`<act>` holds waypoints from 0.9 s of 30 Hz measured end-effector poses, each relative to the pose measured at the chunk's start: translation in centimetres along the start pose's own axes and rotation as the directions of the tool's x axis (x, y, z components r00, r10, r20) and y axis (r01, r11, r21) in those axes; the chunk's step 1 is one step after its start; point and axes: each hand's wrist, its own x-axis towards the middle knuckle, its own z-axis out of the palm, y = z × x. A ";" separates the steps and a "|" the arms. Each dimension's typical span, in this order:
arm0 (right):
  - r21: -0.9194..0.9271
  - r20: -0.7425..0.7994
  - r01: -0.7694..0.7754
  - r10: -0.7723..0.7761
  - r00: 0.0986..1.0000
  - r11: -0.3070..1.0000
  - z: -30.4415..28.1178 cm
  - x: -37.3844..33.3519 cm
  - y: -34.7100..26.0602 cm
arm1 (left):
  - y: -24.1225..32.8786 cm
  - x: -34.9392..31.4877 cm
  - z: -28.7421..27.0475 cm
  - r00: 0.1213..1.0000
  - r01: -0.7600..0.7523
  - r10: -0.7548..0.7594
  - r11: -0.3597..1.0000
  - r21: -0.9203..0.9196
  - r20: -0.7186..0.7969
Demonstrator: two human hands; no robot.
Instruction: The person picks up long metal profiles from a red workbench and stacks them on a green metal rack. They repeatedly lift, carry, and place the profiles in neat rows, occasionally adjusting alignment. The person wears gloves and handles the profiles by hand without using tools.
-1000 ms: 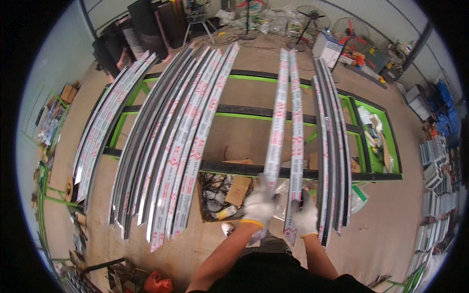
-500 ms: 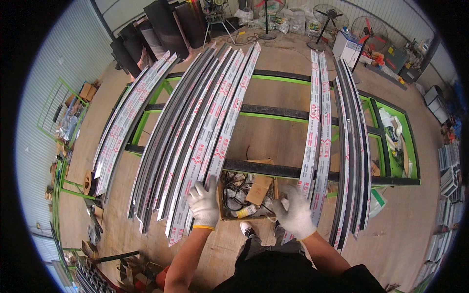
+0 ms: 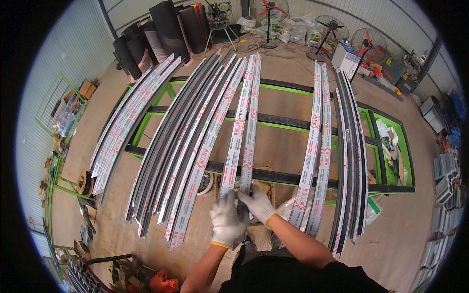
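Note:
A pair of long metal profiles with printed white film lies across a green-and-black rack, made up of a left profile point(image 3: 234, 151) and a right profile point(image 3: 250, 132). Both my hands wear white knit gloves and meet at the near ends of this pair. My left hand point(image 3: 228, 222) is closed round the left side of the ends. From the right, my right hand point(image 3: 257, 205) grips the right profile's end, its fingertips partly hidden. Left of the pair rests a dense group of film-covered and dark profiles point(image 3: 188, 146); to the right lies another pair point(image 3: 315, 141).
The rack's green frame point(image 3: 408, 146) has black-topped crossbars, with a bin of scraps at its right end. More profiles point(image 3: 129, 122) lie far left. Dark rolls point(image 3: 168, 31) and standing fans point(image 3: 268, 19) are at the back. A cardboard box lies partly hidden under the rack near my hands.
Two profiles have shifted right, away from the left group, leaving a gap. My left hand has moved right and down, my right hand left; both have closed on the near ends.

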 end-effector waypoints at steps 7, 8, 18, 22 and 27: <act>0.148 -0.202 0.018 0.013 0.979 0.989 3.5 1.7 0.2 | -3.0 2.8 1.6 0.963 0.233 -0.183 0.932 -0.277 0.197; 0.109 -0.273 0.058 -0.026 0.962 0.992 3.5 1.3 0.1 | -3.2 2.9 2.3 0.962 0.215 -0.157 0.941 -0.261 0.226; -0.856 -0.249 0.104 -0.580 0.775 0.507 -3.0 -2.6 -2.6 | 1.2 2.2 9.8 0.860 -0.104 0.199 0.970 -0.221 0.470; -0.855 -0.187 0.031 -0.364 0.912 0.517 -6.2 -2.7 -2.7 | 4.4 1.5 11.0 0.901 0.020 0.205 0.862 -0.507 0.383; -0.771 -0.205 0.225 -0.566 0.798 0.596 -6.2 -3.4 -3.2 | -0.3 1.3 4.9 0.945 -0.263 0.213 0.946 -0.190 -0.250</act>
